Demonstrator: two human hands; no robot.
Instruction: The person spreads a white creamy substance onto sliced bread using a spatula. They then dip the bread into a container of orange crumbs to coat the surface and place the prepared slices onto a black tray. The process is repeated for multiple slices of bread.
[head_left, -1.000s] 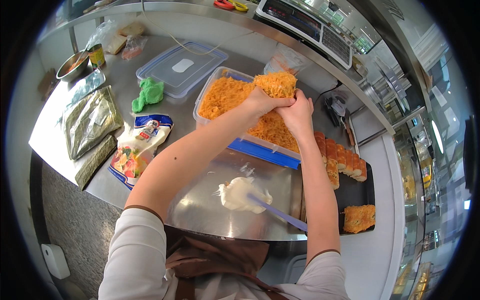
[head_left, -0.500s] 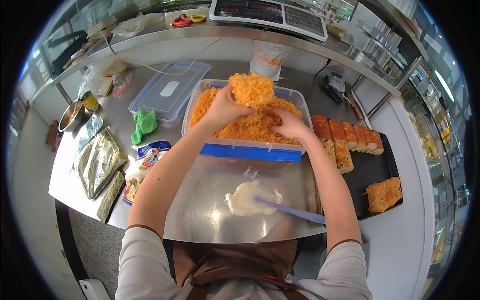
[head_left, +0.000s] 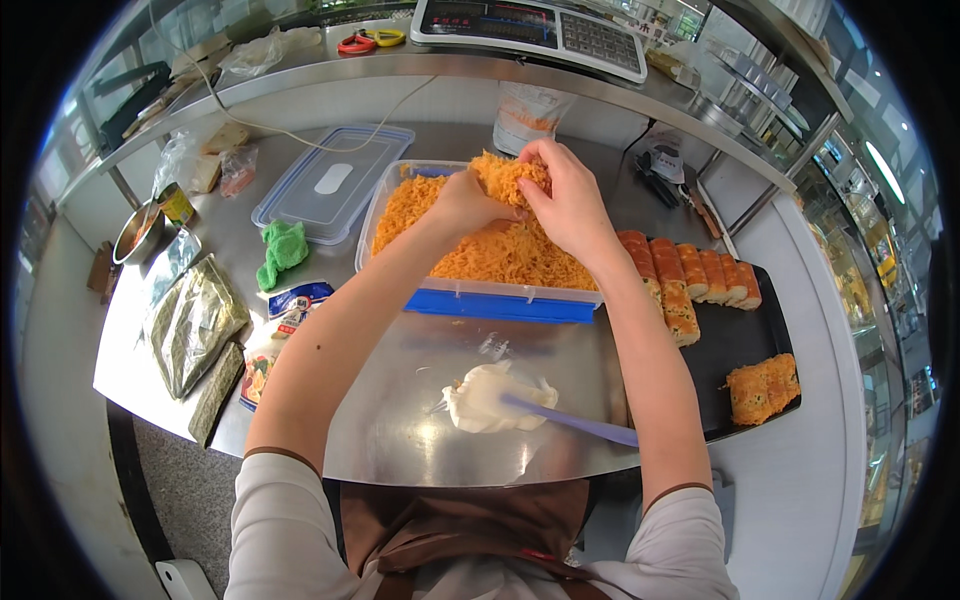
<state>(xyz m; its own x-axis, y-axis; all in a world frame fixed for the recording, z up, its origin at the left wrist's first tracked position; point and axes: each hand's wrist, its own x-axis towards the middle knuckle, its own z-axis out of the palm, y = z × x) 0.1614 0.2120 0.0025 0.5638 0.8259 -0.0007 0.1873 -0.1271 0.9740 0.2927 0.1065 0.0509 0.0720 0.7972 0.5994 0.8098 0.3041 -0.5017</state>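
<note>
Both my hands are raised over the clear plastic tub [head_left: 500,303] of orange meat floss [head_left: 520,258]. Between them is a floss-coated bread piece [head_left: 508,177], its bread hidden under the shreds. My left hand [head_left: 466,205] grips it from the left, thumb toward me. My right hand [head_left: 568,197] closes on its right side, fingers over the top. Nearer to me, a lilac spatula [head_left: 570,418] rests with its blade in a mound of white cream [head_left: 488,397] on the steel tabletop [head_left: 400,440].
At right, a black tray [head_left: 715,375] holds several bread rolls [head_left: 675,290] and one floss-coated piece [head_left: 762,388]. Left lie the tub's lid [head_left: 325,195], a green cloth [head_left: 283,252], a seasoning bag [head_left: 290,310] and packed seaweed [head_left: 195,325]. A scale [head_left: 530,30] stands on the shelf above.
My right hand has lifted out of the floss in the tub and moved up onto the held piece. The left hand keeps hold of the piece, now slightly lower.
</note>
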